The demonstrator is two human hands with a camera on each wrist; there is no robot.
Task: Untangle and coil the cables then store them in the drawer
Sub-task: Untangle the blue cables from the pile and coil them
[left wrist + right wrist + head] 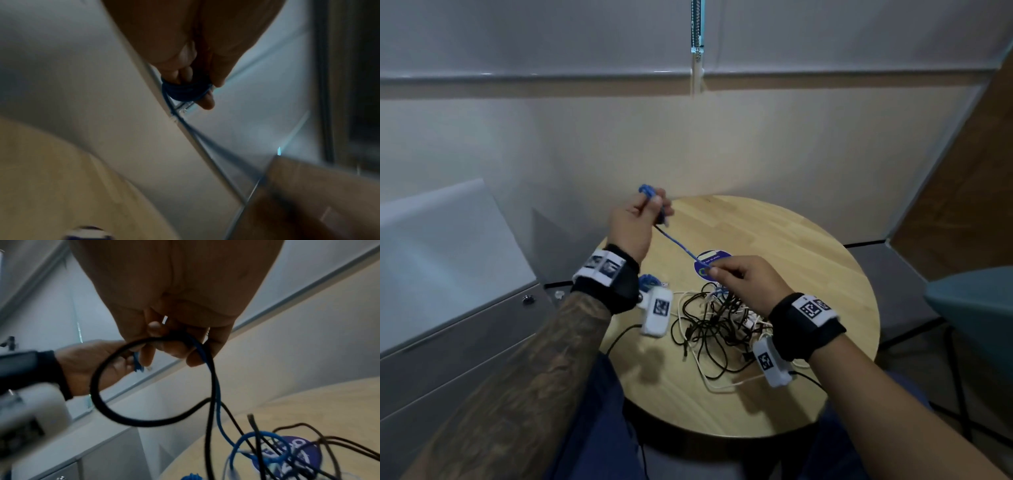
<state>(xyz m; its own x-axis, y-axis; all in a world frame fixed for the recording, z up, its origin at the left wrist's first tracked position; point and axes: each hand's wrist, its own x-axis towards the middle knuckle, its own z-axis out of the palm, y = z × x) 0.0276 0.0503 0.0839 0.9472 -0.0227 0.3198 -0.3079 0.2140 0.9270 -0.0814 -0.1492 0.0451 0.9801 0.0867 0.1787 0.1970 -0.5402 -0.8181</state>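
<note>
The left hand [635, 222] is up at 11 o'clock over the round bench [808, 260], its grip closed on blue cable [678, 245] wound round the fingers [206, 100]. The right hand [748, 279] is lower, toward 5 o'clock from it, pinching the same cable, which runs tight between the two hands. Under the right hand, at 6 o'clock, black and white cables [717, 325] lie in a tangle on the bench, and gray drawers [458, 329] stand at 9 o'clock.

- Pale wood table [808, 260], visible grain, smooth satin finish.
- Blue cable [681, 248], matt rubbery plastic sheath.
- Black and white cables [709, 325], thin smooth plastic.
- Grey cabinet [448, 274], smooth, faintly glossy.
</note>
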